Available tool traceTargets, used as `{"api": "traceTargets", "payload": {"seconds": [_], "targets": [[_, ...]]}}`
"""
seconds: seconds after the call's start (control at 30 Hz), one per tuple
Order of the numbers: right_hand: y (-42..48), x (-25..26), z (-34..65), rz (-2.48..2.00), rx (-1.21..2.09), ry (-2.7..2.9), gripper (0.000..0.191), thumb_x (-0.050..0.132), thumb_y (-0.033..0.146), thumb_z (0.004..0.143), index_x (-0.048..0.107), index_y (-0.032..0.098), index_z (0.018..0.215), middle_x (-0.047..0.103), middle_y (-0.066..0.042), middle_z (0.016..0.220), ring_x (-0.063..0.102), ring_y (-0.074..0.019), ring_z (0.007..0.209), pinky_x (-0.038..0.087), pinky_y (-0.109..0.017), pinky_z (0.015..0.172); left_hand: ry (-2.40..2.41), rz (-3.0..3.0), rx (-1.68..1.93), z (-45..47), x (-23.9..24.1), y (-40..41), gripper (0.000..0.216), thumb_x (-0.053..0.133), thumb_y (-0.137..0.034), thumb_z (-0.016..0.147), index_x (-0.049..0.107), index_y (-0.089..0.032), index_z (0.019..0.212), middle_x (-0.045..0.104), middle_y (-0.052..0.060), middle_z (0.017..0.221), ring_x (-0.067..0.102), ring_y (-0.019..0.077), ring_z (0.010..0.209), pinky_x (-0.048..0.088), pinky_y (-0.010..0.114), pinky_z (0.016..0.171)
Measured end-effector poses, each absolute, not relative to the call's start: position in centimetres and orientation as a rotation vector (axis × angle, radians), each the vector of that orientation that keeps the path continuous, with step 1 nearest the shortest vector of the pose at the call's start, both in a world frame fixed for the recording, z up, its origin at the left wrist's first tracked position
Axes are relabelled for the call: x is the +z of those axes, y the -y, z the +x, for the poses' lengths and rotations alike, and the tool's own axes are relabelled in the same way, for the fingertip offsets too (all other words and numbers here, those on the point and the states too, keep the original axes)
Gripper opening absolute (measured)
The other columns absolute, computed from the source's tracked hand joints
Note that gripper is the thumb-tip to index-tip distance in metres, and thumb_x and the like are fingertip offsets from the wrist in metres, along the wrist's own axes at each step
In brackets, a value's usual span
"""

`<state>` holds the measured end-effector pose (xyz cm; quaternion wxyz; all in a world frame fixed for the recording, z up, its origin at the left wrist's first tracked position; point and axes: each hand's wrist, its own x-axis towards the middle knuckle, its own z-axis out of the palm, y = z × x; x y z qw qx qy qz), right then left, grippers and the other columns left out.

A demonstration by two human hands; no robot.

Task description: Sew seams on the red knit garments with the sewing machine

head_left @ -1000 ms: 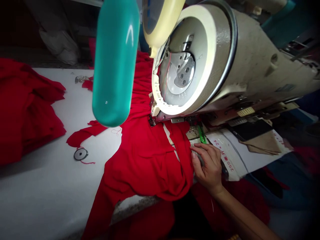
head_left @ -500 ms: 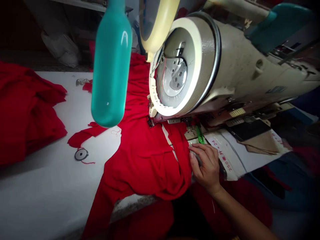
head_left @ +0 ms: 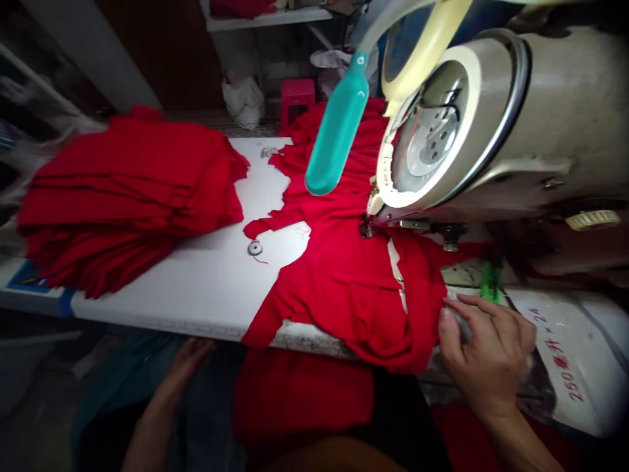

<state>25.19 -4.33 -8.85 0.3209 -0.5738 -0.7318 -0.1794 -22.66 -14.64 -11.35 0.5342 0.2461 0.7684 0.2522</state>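
The right hand [head_left: 486, 357] lies at the near edge of the red garment [head_left: 354, 288], its fingers [head_left: 496, 314] curved and its thumb [head_left: 446, 328] on the cloth's folded edge. Whether it pinches the cloth or only rests there cannot be told; part of the cloth and a grey patch beneath the hand are hidden or hard to make out. The left hand [head_left: 189, 357] sits low and dim by the table's near edge, well apart from the garment, and its grip cannot be made out. The garment spreads across the white table [head_left: 196, 308] and runs under the presser foot [head_left: 366, 229] of the sewing machine [head_left: 555, 111], whose body is cut off by the top and right edges of the view. A teal bottle-shaped part [head_left: 339, 128] hangs in front of the cloth, hiding some of it. Green snips [head_left: 489, 282] lie just beyond the right hand, partly hidden, beside a white card [head_left: 565, 354] with red writing that runs out of view. Left of the garment, a small bobbin [head_left: 254, 248] with red thread lies on the table, with a stack of red cloth [head_left: 122, 196] farther along, and more red cloth [head_left: 299, 393] sits below the table's edge.
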Motion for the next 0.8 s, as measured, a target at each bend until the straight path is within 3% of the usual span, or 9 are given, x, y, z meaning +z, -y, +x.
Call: {"api": "traceTargets", "payload": {"seconds": [0.1, 0.2, 0.33, 0.5, 0.8], "targets": [[4.3, -9.1, 25.4, -1.507, -0.465, 1.931, 0.024, 0.061, 0.021, 0.09, 0.066, 0.022, 0.114, 0.068, -0.016, 0.107, 0.063, -0.0355, 0.104, 0.048, -0.051, 0.091, -1.798, 0.729, 0.506, -23.2, -6.7, 16.6, 0.052, 0.083, -0.058, 0.066, 0.071, -0.016, 0.094, 0.072, 0.006, 0.091, 0.066, 0.021, 0.08, 0.053, 0.027, 0.068], [4.3, -9.3, 25.6, -1.483, -0.494, 1.915, 0.02, 0.062, 0.022, 0.09, 0.066, 0.02, 0.109, 0.069, -0.017, 0.106, 0.064, -0.0356, 0.102, 0.049, -0.051, 0.089, -1.806, 1.038, 0.609, -21.4, -2.3, 14.0, 0.044, 0.077, -0.06, 0.072, 0.071, -0.017, 0.083, 0.068, 0.003, 0.073, 0.06, 0.0164, 0.064, 0.048, 0.025, 0.059], [4.2, -9.4, 25.7, -1.419, -0.514, 1.9, 0.017, 0.062, 0.021, 0.09, 0.067, 0.013, 0.104, 0.069, -0.017, 0.103, 0.065, -0.0333, 0.098, 0.05, -0.048, 0.088, -1.807, 1.48, 0.969, -17.0, -0.7, 5.1, 0.037, 0.07, -0.051, 0.081, 0.068, -0.018, 0.097, 0.071, 0.007, 0.101, 0.066, 0.0205, 0.091, 0.052, 0.029, 0.084], [4.2, -9.3, 25.7, -1.358, -0.542, 1.879, 0.018, 0.063, 0.02, 0.089, 0.067, 0.011, 0.104, 0.069, -0.016, 0.1, 0.065, -0.0304, 0.095, 0.05, -0.044, 0.086, -1.939, 1.854, 0.877, -14.5, -2.3, -2.5, 0.028, 0.069, -0.039, 0.081, 0.062, -0.016, 0.095, 0.067, 0.007, 0.095, 0.063, 0.0195, 0.084, 0.05, 0.031, 0.079], [4.1, -9.9, 26.2, -1.34, -0.534, 1.852, 0.02, 0.065, 0.019, 0.087, 0.066, 0.013, 0.106, 0.069, -0.014, 0.102, 0.066, -0.0288, 0.096, 0.05, -0.043, 0.087, -1.835, 1.721, 0.904, -14.4, -3.1, -3.3, 0.03, 0.073, -0.036, 0.074, 0.055, -0.02, 0.092, 0.066, 0.0, 0.085, 0.062, 0.0158, 0.074, 0.047, 0.026, 0.068]]}}
